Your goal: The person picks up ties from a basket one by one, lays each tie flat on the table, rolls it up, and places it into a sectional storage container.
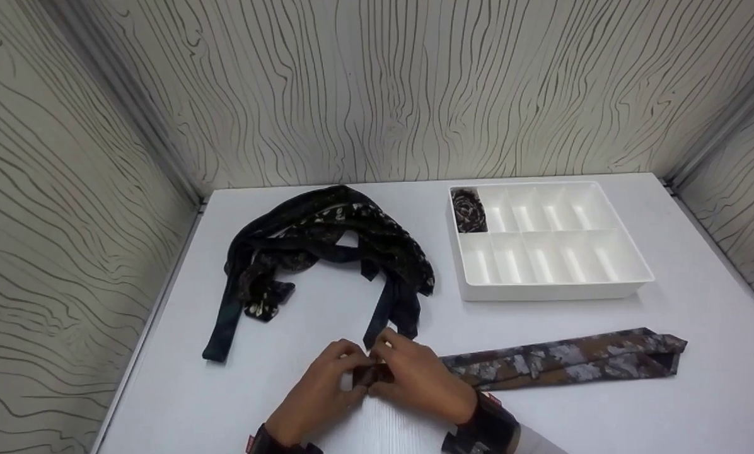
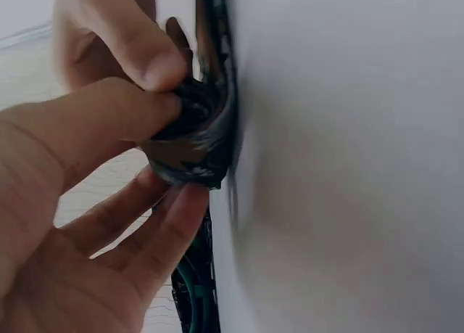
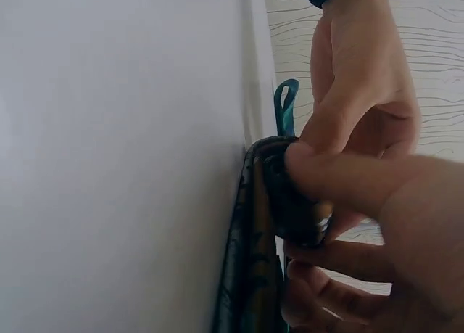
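Two grips, left hand (image 1: 317, 386) and right hand (image 1: 424, 378), clamp the coiled end of a floral necktie (image 1: 560, 364), presumably to hold the roll tight; its length lies rightward on the worktop (image 1: 336, 306). Beyond, tangled dark neckties (image 1: 301, 214) sit left of a ten-compartment tray (image 1: 553, 291), whose far-left cell apparently keeps one rolled tie (image 1: 469, 212) from unwinding.

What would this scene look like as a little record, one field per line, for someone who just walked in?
Left hand: the left hand pinches the rolled end of a tie
Right hand: the right hand pinches the same roll
Tie: patterned tie, brown and grey, its unrolled length lying out to the right
Tray: white tray, two rows of five compartments
In tray: one rolled dark cloth, back row, leftmost compartment
Behind hands: dark heap of cloth strips, some patterned
Surface: white table
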Available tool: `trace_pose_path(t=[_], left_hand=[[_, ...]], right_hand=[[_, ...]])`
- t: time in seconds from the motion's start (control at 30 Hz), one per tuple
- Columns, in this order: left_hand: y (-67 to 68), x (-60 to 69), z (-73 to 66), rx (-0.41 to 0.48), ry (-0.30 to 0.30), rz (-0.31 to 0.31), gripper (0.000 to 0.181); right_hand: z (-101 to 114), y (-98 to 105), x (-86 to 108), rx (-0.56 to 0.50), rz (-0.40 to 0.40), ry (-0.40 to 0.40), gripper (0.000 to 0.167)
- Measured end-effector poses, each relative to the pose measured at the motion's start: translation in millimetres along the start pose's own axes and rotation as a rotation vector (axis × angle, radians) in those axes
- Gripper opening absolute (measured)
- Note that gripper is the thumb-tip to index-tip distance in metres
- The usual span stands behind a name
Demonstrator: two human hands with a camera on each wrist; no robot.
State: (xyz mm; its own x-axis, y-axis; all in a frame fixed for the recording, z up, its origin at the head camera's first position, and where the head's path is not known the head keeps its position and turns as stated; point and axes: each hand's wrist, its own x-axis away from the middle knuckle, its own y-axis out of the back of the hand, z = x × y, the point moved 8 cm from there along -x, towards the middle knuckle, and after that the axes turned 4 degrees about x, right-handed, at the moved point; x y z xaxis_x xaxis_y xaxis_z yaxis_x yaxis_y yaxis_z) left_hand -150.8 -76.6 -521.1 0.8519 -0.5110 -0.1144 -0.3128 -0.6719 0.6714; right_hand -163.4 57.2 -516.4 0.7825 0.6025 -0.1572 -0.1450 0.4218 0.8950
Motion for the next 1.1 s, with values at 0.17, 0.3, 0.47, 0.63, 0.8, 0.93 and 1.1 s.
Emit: trace_pose_path(t=[0.17, 0.3, 0.47, 0.63, 0.8, 0.93, 1.1], left_hand=[[-2.6, -1.2, -6.1, -0.093, -0.051, 0.016, 0.045], [-0.3, -1.9, -8.2, -0.12, -0.045, -0.016, 0.038], [-1.2, -0.8, -11.8, -0.138, -0.069, -0.041, 0.034], [-2.6, -0.2, -11.9, -0.144, -0.072, -0.06, 0.042], [-6.3, -1.4, -10.4, -0.075, -0.062, -0.056, 0.034], [-7.5, -1.8, -15.8, -0.114, -0.109, -0.075, 0.031], [-9.3, -3.9, -19.5, -0.115, -0.134, -0.074, 0.035]], right_hand=[[1, 1, 7.6, 0.04, -0.038, -0.001, 0.045], [8, 3, 12.1, 0.123, -0.105, 0.055, 0.051], [15, 5, 15.9, 0.212, -0.168, 0.116, 0.046], [8, 3, 15.4, 0.088, -0.111, 0.055, 0.045], [4, 5, 13.5, 0.058, -0.143, 0.068, 0.037], [-3, 4, 13.8, 0.002, -0.053, 0.011, 0.035], [-8, 4, 15.5, -0.043, -0.01, -0.043, 0.036]])
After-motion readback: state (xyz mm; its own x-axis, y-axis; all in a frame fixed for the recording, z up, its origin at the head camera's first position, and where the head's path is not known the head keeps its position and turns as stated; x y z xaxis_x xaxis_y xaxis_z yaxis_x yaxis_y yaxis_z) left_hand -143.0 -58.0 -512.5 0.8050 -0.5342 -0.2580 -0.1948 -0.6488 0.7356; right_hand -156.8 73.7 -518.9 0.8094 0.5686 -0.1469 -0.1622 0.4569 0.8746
